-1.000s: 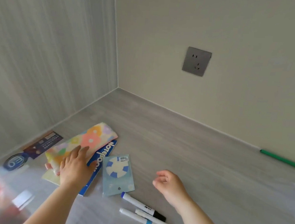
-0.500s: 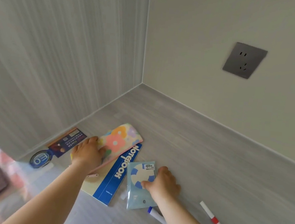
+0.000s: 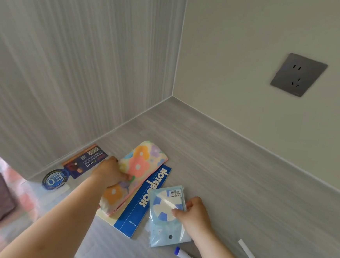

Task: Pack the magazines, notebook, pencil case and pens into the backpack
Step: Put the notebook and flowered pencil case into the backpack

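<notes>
Pink-flowered pencil case [image 3: 139, 166] gripped by left hand [image 3: 108, 173].

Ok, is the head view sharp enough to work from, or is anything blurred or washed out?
Head view: the notebook lettering and flowered pencil case are sharp; the lower left corner is hazy and smeared; light is soft, shadows faint.

L wall [image 3: 68, 59]: grey wood-grain panel. R wall [image 3: 243, 43]: plain beige, w/ dark grey socket [image 3: 298, 74]. Surface [image 3: 252, 186] below: grey wood-grain. Light: soft, even.
</notes>
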